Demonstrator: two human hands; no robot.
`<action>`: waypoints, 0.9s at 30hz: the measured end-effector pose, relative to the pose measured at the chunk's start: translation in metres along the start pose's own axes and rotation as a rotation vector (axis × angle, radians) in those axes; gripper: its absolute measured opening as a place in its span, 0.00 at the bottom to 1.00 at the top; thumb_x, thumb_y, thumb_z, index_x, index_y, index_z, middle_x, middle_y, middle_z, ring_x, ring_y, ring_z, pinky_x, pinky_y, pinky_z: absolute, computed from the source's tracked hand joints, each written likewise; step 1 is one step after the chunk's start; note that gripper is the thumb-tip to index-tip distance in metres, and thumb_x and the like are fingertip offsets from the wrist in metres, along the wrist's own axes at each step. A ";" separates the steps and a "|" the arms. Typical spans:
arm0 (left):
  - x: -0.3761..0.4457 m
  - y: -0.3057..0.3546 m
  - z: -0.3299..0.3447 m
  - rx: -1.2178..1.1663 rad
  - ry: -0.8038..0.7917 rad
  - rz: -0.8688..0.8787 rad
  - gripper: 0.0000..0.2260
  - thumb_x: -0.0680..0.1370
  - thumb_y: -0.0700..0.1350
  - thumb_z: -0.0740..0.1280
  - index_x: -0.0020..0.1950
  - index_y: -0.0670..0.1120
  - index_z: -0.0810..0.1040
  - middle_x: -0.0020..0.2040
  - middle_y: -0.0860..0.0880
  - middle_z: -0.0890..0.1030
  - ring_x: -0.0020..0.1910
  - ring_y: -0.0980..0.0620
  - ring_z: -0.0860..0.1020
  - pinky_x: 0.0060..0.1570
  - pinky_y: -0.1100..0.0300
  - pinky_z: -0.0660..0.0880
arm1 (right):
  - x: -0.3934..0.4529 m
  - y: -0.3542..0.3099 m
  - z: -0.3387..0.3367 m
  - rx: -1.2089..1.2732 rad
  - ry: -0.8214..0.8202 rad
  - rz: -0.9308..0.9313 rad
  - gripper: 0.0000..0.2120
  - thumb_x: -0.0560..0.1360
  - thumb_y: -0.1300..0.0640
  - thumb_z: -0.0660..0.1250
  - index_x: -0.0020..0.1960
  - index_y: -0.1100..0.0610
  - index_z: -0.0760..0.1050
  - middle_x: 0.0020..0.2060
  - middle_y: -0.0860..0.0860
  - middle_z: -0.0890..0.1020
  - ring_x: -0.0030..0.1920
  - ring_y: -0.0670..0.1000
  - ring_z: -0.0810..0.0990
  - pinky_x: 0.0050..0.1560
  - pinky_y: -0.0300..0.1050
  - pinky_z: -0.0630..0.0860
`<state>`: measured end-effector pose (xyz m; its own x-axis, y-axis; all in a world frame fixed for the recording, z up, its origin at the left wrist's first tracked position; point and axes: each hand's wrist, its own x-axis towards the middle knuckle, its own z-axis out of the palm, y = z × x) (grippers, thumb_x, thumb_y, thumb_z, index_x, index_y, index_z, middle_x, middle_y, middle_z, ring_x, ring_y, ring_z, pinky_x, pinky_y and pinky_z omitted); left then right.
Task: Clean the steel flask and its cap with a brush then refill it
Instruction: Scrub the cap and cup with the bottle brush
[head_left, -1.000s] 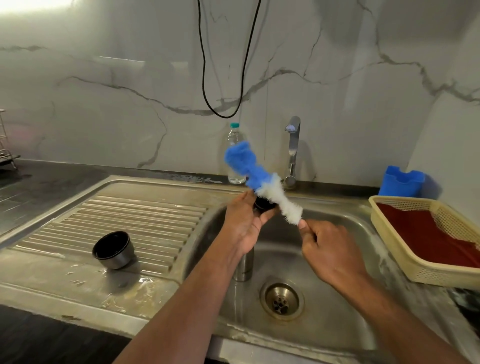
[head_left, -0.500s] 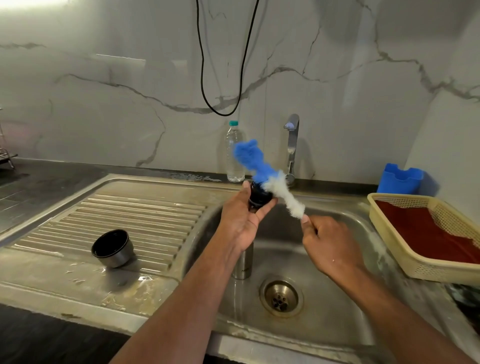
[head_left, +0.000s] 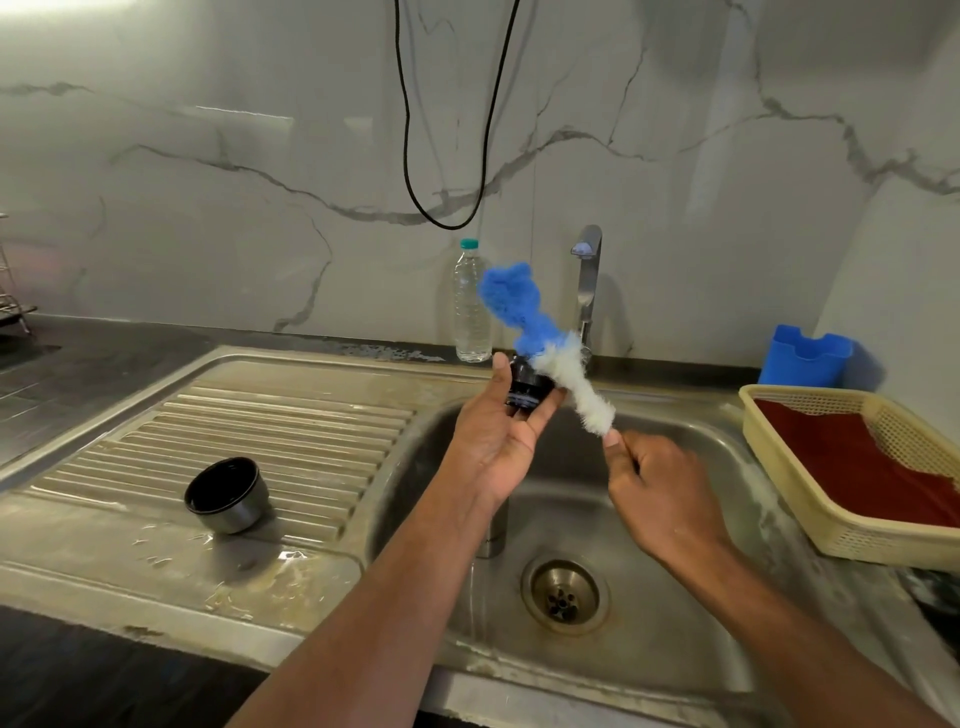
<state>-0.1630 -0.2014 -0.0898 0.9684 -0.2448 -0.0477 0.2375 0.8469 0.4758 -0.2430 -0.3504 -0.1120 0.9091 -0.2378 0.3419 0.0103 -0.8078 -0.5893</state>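
A: Left hand (head_left: 493, 441)?
B: Raised over the sink (head_left: 675, 649), palm up, thumb and fingertips pinching the black cap (head_left: 527, 384) at the top of the hand.
A: Right hand (head_left: 660, 488)?
B: Lower and to the right, fingers curled round the brush (head_left: 550, 348) handle just under the white bristles.
A: Brush axis?
B: Slanting up and left from the right hand, white part lying against the cap's right edge, blue tuft beyond and above it, toward the water bottle (head_left: 471, 304).
A: Nearer to the cap?
B: Left, already holding; right only reaching it through the bristles.
A: Flask (head_left: 493, 535)?
B: Upright in the basin, mostly hidden behind the left forearm, just left of the drain (head_left: 565, 597).
A: Steel cup (head_left: 226, 493)?
B: On the drainboard, well left, untouched.
A: Next?
B: Probably sliding bristles along that slant across the cap.
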 end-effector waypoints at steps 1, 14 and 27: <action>0.001 0.001 0.000 -0.014 -0.018 0.000 0.15 0.83 0.45 0.67 0.66 0.38 0.78 0.59 0.38 0.86 0.58 0.43 0.85 0.57 0.47 0.84 | -0.001 -0.001 0.002 -0.017 -0.005 -0.026 0.22 0.86 0.47 0.57 0.35 0.52 0.71 0.27 0.49 0.76 0.30 0.52 0.76 0.31 0.48 0.71; 0.000 -0.004 0.000 0.192 0.064 -0.017 0.15 0.88 0.52 0.58 0.65 0.46 0.79 0.57 0.46 0.85 0.53 0.50 0.81 0.51 0.53 0.74 | -0.001 -0.001 0.004 0.041 -0.014 0.000 0.23 0.86 0.47 0.57 0.34 0.52 0.71 0.28 0.48 0.75 0.31 0.52 0.76 0.32 0.50 0.71; -0.008 0.000 0.005 0.067 -0.046 0.039 0.11 0.86 0.46 0.61 0.63 0.41 0.79 0.54 0.41 0.86 0.50 0.47 0.82 0.47 0.55 0.75 | -0.001 -0.003 0.010 0.092 -0.043 0.040 0.23 0.86 0.48 0.57 0.34 0.54 0.70 0.28 0.49 0.75 0.31 0.51 0.75 0.32 0.48 0.67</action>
<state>-0.1713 -0.2018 -0.0855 0.9719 -0.2352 0.0121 0.1926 0.8231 0.5343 -0.2401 -0.3424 -0.1176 0.9265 -0.2444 0.2863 0.0098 -0.7447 -0.6673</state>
